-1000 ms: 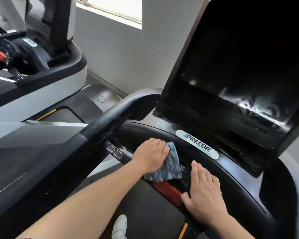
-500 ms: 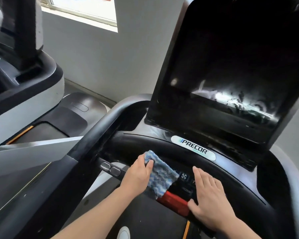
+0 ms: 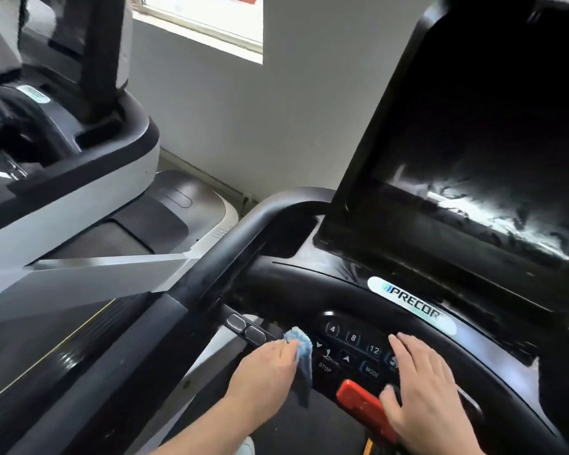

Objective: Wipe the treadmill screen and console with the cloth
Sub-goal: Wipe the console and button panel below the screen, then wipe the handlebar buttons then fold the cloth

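Observation:
The treadmill's dark screen tilts up at the right, smeared with pale streaks low down. Below it curves the black console with a keypad and a red stop bar. My left hand grips a blue cloth against the keypad's left edge, beside two grey handlebar buttons. My right hand rests flat with straight fingers on the console, covering the keypad's right side and touching the red bar.
A black handlebar runs from the console down to the left. A second treadmill stands to the left, with a grey wall and a window behind. My shoe shows at the bottom edge.
My left hand has slid the cloth left and down off the keypad, uncovering the buttons; the cloth now hangs bunched at its left edge. My right hand stays put.

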### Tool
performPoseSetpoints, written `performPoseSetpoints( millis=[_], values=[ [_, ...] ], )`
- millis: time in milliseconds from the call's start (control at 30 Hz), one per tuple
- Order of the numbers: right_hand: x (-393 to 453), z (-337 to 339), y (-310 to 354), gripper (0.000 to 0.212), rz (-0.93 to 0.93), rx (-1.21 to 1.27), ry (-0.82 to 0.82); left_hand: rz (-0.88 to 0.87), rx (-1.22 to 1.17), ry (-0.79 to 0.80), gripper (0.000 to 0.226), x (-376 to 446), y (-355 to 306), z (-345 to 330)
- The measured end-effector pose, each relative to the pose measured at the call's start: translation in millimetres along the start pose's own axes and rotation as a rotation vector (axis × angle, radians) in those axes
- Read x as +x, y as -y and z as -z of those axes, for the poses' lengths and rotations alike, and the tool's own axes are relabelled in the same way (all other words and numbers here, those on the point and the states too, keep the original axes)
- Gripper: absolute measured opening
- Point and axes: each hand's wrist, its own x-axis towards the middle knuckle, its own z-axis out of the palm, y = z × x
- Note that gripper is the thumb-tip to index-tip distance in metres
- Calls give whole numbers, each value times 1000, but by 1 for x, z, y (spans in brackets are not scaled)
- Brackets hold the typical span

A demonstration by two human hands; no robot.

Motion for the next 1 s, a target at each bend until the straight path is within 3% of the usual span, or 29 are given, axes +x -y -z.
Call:
performPoseSetpoints(
  millis=[33,100,167,267,333,400,433,467,533,567,633,733,1000],
  values=[
    [4,0,15,69,55,70,-53,42,-13,-20,19,-2,-2,11],
    [14,1,53,58,158,265,-66,226,-186,-35,32,-4,-5,34],
    [23,-3,86,58,237,397,32,367,-569,-12,42,-1,-9,59],
    [45,-9,117,65,226,443,162,411,-1369,148,45,6,-17,90],
    [66,7,127,47,248,444,102,434,-1752,245,43,8,-18,99],
    [88,28,124,21,246,460,4,452,-1904,223,38,10,-9,95],
    [100,37,116,19,217,440,-46,459,-1834,154,36,12,-1,90],
    [112,44,107,22,169,405,-94,448,-1605,97,36,13,8,86],
    [138,43,85,23,111,263,-195,350,-807,78,49,14,25,67],
    [153,33,74,27,125,169,-192,278,-420,79,56,12,30,57],
    [179,4,66,43,213,-46,1,191,-77,126,64,10,32,38],
    [211,-41,57,60,518,-303,295,195,-15,221,69,10,26,19],
    [259,-65,93,65,1026,-565,359,283,-27,131,64,12,19,3]
  ],
)
